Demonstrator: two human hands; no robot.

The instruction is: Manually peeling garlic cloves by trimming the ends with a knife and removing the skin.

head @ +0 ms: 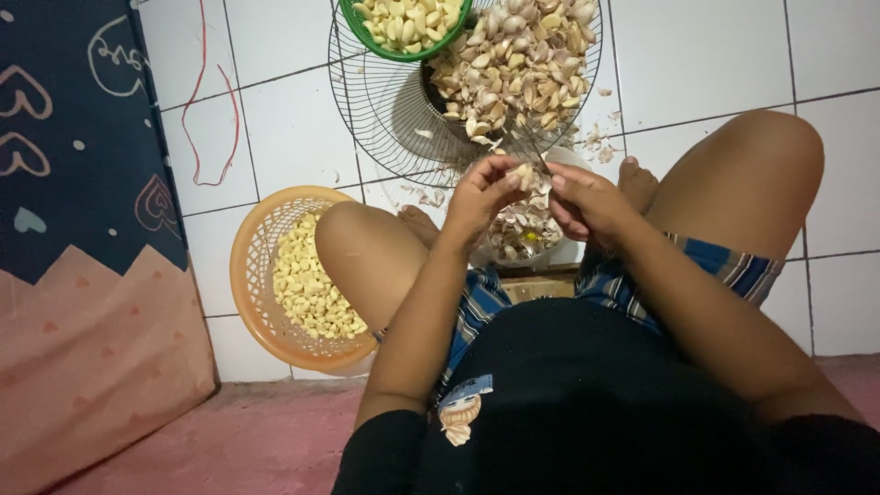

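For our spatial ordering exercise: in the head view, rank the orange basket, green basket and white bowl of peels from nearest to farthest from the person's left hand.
1. white bowl of peels, just below the left hand.
2. green basket, up ahead.
3. orange basket, far left beside the knee.

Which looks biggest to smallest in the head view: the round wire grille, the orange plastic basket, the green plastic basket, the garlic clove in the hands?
1. Round wire grille
2. Orange plastic basket, though nearer the camera, so unsure
3. Green plastic basket, cut off by the frame edge
4. Garlic clove, pinched between left hand and right hand

Left hand [483, 192], right hand [587, 203] meet, fingers pinched.
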